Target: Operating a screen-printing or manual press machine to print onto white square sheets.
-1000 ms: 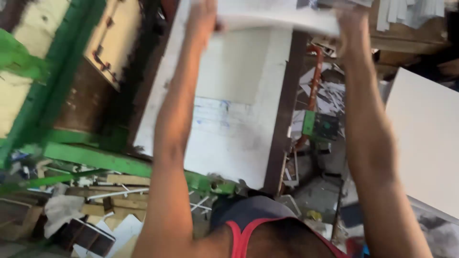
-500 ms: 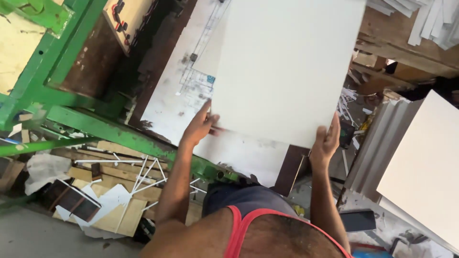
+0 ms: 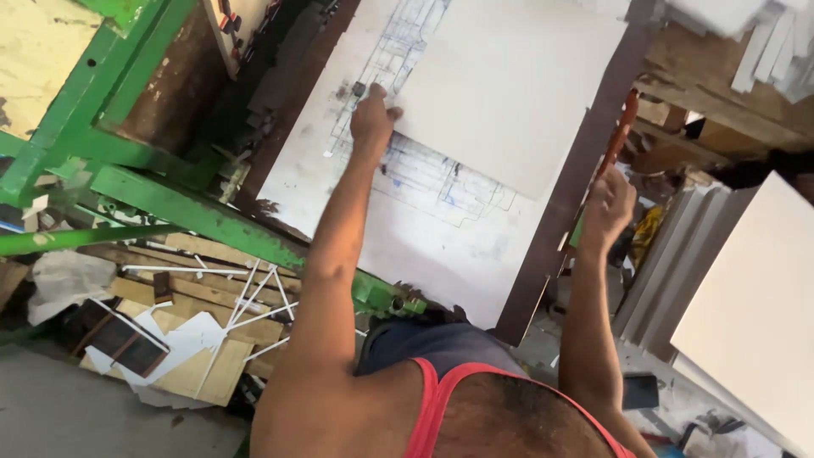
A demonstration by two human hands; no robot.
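Board point(image 3: 509, 93), a pale off-white sheet, lies flat on the worktable point(image 3: 424, 246), just beyond the fingertips of the left hand point(image 3: 373, 119). That hand rests at the board's near-left corner, fingers curled loosely with the tips touching the edge and the table beside it; it presses or steadies rather than grips. The right hand point(image 3: 606, 203) hangs off the table's right edge, well short of the board, loosely curled and holding nothing that I can make out, though its palm side is hidden.

With only one hand on one corner, I judge the board could pivot or slide about that corner if pushed, and its far-right side could ride over the dark strip point(image 3: 585, 170) along the table's edge. A smooth sheet on a smooth top gives little friction. The left fingertips sit at the seam between board and table, so a sudden shift could pinch them.

The board looks thin, stiff and plain, with clean straight edges and no marks on its face. It covers part of the blue and black line drawings point(image 3: 432, 174) on the tabletop, which show just toward the body from the left hand. A similar pale panel point(image 3: 746, 297) leans to the right of the right hand.
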